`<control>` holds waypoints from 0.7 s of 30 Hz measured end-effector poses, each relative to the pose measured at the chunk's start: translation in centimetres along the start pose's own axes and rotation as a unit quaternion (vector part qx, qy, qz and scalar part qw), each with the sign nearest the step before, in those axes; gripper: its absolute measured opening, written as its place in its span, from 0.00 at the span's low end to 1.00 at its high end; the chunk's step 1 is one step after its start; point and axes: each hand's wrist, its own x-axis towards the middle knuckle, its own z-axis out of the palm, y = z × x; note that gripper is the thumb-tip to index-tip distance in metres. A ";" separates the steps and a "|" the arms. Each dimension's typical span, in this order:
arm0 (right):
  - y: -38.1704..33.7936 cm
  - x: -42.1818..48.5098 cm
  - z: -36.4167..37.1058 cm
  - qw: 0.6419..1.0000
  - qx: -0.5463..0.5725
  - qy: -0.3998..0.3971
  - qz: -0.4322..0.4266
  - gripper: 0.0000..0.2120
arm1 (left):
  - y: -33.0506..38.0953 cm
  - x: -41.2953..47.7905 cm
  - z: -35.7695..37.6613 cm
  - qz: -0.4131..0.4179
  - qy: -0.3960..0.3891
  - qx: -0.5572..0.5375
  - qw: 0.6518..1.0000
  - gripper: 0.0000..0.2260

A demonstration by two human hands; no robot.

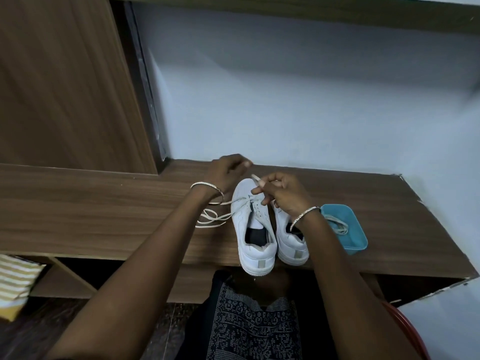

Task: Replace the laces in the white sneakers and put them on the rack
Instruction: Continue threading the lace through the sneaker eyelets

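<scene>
**Hands at work over white sneakers**

A person's right hand [283,196] pinches the tip of a cream flat shoelace [255,177] above two white low-top sneakers [242,216] on a brown wooden shelf [104,216]. The left hand [228,175] curls at 11 o'clock, its grip unclear. A teal plastic tub [357,237] sits at 3 o'clock.

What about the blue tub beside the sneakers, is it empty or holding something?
Not empty. The blue tub, open-topped and upright next to the sneakers, has a loose pale lace lying inside it.
</scene>
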 end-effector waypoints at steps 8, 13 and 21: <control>0.1 1.1 0.2 0.993 -0.093 0.056 -0.052 0.06 | 2.5 -0.3 3.0 0.041 -0.079 -0.058 0.994 0.24; 1.7 0.5 -2.3 0.999 -0.024 0.035 -0.020 0.03 | -0.4 -0.4 2.4 0.018 -0.049 -0.015 0.999 0.15; 3.3 0.4 -1.1 0.998 0.008 0.060 0.009 0.05 | -1.0 -1.0 3.2 -0.046 -0.098 -0.092 0.990 0.08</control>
